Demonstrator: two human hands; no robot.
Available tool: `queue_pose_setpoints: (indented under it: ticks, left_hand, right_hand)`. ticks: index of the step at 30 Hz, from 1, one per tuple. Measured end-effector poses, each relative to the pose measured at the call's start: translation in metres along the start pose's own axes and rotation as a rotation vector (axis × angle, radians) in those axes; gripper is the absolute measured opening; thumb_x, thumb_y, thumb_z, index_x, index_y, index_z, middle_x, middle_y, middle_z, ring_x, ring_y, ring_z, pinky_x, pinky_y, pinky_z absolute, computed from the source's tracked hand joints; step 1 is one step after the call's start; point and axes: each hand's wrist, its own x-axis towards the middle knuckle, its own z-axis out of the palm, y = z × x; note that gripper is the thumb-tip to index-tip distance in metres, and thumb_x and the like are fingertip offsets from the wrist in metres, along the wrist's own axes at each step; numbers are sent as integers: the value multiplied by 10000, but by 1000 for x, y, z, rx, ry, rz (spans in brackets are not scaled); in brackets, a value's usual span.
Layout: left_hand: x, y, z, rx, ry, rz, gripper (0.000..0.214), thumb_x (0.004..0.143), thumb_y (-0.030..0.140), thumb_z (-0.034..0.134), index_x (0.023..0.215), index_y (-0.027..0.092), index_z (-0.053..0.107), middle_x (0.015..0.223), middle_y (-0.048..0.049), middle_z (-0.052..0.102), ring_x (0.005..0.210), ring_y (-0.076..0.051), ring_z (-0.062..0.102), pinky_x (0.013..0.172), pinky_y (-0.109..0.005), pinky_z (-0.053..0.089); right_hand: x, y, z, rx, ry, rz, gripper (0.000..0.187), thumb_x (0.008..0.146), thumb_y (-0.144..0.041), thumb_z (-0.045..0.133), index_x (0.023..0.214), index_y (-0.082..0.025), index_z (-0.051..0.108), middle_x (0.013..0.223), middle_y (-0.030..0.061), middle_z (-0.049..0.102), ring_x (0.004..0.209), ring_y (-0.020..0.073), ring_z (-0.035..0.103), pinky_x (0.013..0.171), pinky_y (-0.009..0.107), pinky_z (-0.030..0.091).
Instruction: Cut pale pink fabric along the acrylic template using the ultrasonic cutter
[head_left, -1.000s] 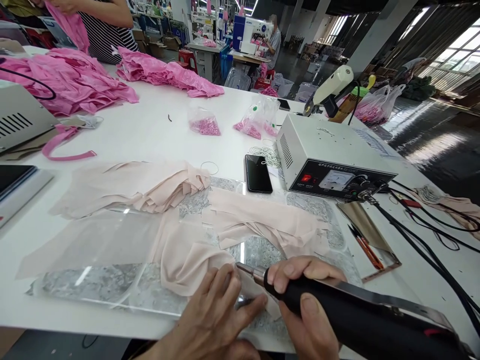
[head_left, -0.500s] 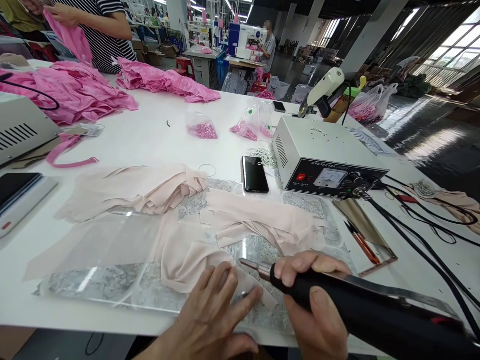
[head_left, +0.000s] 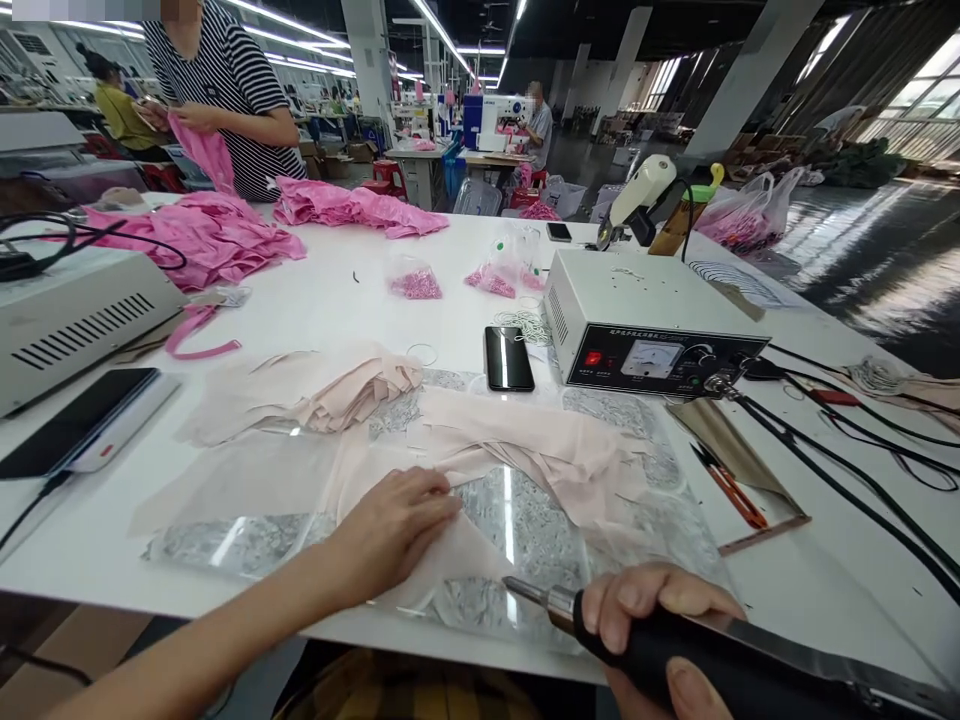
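My left hand lies flat, fingers stretched out, on pale pink fabric spread over a clear plate on the white table. My right hand grips a black hand-held cutting tool with a metal tip that points left just above the plate's near edge. A stack of cut pale pink pieces lies behind my left hand. More pale pink fabric lies right of it.
A white control box with cables stands at right. A black phone lies beside it. Another box and a phone are at left. Bright pink garments and small bags lie farther back, near a person in stripes.
My left hand has slid forward and left over the fabric, away from the tool. My right hand has drawn the tool back toward me. The view has lifted.
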Motion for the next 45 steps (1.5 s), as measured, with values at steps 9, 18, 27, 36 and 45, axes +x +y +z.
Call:
queue_pose_setpoints:
  ticks: [9,18,27,36,45]
  left_hand:
    - [29,-6,-11,-64,-253,-66,157,879,67,586,763,173,583,813,-8,585,731,-164,576,671,-247,444]
    - [28,-3,-20,-173,-374,-119,183,815,48,625,716,178,542,812,-2,611,780,-173,582,750,-266,426]
    - [41,-6,-24,-279,-368,-291,121,838,288,660,821,188,595,756,13,609,659,-157,550,607,-239,379]
    - [46,-20,-5,-258,-235,-280,279,985,331,466,797,172,596,646,15,602,535,-142,551,502,-217,398]
    - [42,-26,-10,-151,-138,382,262,1013,160,518,1180,251,699,1231,-101,667,1096,-244,623,934,-362,483]
  right_hand:
    - [0,-2,1,3,60,-89,84,909,-301,600,980,-258,609,782,1,543,591,145,534,550,355,541]
    - [4,7,6,8,76,-108,82,891,-306,627,940,-242,612,756,-11,536,559,131,520,526,335,536]
    - [1,6,-5,-16,178,-75,98,871,-308,644,924,-239,602,769,-12,550,592,147,559,561,380,568]
    - [1,10,6,29,301,-184,110,837,-262,624,938,-218,623,753,-18,565,530,117,538,513,314,517]
    - [-13,2,20,32,337,-162,118,830,-271,617,925,-205,641,752,-13,586,519,110,567,510,292,517]
